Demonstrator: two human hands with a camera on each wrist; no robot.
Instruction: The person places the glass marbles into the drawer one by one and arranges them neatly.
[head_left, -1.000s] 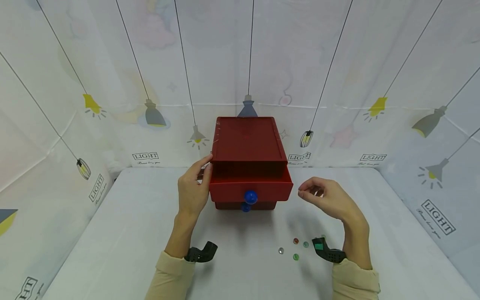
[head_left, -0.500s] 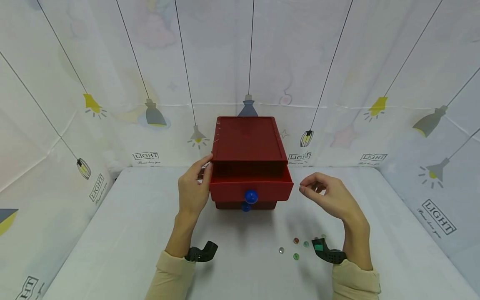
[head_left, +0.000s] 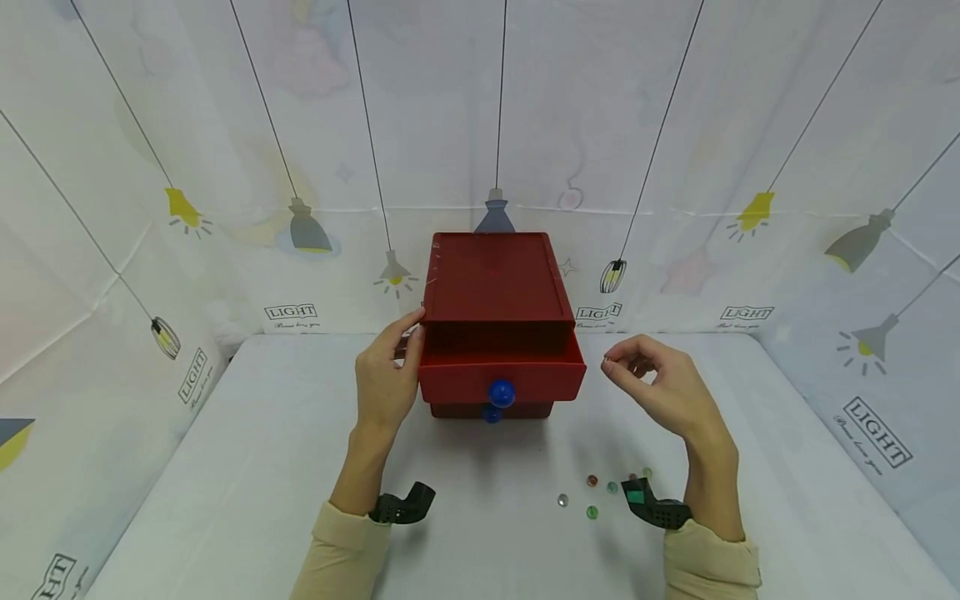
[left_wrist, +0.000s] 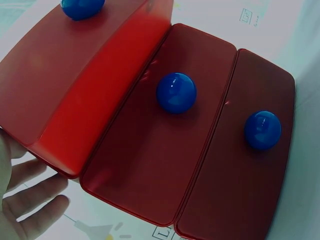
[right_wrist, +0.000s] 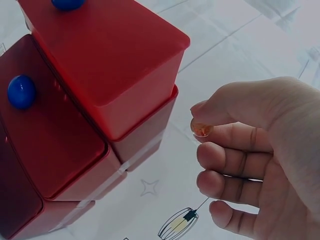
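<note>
A dark red drawer cabinet stands at the back of the table, its top drawer pulled out. Along the cabinet's left side lies my left hand, fingers extended and touching it near the upper edge. In the left wrist view, two lower drawers are closed, each with a blue knob. My right hand is raised to the right of the open drawer, apart from it. Between thumb and index finger it pinches a small clear orange glass bead; the other fingers are loosely bent.
Several small glass beads lie on the white table in front, among them a green bead, a red bead and a clear bead. Behind the cabinet hangs a lamp-printed curtain.
My right hand has risen slightly and shifted a little to the right, still pinching the bead. The left hand, cabinet and drawer stay where they were.
</note>
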